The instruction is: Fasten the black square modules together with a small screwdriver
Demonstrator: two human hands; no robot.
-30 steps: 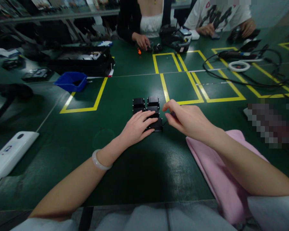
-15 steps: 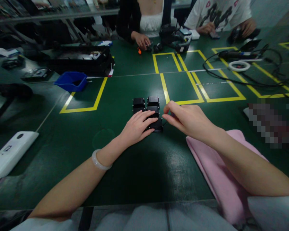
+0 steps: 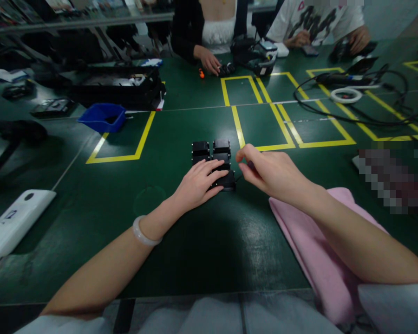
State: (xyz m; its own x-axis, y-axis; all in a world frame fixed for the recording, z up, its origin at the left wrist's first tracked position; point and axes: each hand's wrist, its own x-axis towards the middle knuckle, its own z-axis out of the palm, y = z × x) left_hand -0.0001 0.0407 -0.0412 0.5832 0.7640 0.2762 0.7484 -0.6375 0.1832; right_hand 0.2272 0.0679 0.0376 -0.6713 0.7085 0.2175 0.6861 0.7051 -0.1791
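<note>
Several small black box-shaped parts (image 3: 221, 144) stand close together in two columns on the green table, with small shiny dots along their sides. My left hand (image 3: 199, 182) lies over the nearer parts, fingers stretched out and apart, touching their tops and covering some of them. Just right of the nearest part, my right hand (image 3: 264, 169) is closed in a pinch. From its fingers a thin dark rod (image 3: 239, 177) points toward that part's right side; its grip end is mostly hidden, and whether its tip touches is unclear.
A pink cloth (image 3: 299, 232) lies under my right forearm. Left stand a white device (image 3: 21, 222), a blue bin (image 3: 102, 118) and a black tray (image 3: 118, 88). Yellow tape (image 3: 287, 130) marks the green table (image 3: 195, 250). Cables (image 3: 362, 118) lie right. Two people sit opposite, a hand (image 3: 209, 60) on small parts.
My right hand has drawn slightly up and right, its fingertips a little farther from the parts. My left hand has not moved. The hand of the person opposite has shifted slightly.
</note>
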